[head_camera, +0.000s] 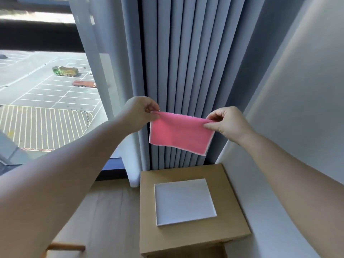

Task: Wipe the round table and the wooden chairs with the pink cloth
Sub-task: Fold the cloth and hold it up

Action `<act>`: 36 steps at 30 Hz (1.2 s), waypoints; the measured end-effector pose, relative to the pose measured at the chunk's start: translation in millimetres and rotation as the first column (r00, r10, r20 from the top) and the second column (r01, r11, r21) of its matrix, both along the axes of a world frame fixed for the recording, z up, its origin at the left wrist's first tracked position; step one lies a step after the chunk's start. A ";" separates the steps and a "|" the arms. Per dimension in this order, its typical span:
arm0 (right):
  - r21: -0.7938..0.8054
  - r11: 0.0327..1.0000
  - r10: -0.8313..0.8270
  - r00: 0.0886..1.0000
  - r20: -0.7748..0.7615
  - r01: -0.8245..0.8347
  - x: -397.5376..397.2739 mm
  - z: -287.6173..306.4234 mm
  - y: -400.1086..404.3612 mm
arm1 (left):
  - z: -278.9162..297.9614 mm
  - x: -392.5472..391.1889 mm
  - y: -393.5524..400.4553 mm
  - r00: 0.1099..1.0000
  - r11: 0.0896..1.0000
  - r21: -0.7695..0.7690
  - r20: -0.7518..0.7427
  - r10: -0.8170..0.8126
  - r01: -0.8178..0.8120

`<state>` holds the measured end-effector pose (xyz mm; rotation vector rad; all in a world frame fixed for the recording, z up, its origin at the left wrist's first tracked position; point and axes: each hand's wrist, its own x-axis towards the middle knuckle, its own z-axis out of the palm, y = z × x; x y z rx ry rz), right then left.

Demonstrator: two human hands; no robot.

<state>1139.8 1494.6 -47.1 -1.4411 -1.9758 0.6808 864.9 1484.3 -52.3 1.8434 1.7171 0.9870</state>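
Two hands hold the pink rectangular cloth stretched in the air before the pleated grey-blue curtain: the left hand pinches its corner at 10 o'clock, the right hand pinches its corner at 2 o'clock. Below, at 6 o'clock, a white flat square panel lies on a brown cardboard box.

Cardboard box below, curtain behind, wall right; leftward lies open.

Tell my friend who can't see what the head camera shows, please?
Two hands hold up a pink cloth in front of blue curtains, the left hand and right hand each pinching a top corner. Below sits a cardboard box with a white sheet on top.
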 end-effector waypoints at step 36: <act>-0.535 0.826 0.018 0.939 0.342 0.179 23.4 -529.6 54.2 | -521.5 69.5 -8.3 0.949 0.738 -0.600 -0.140 0.284 -0.310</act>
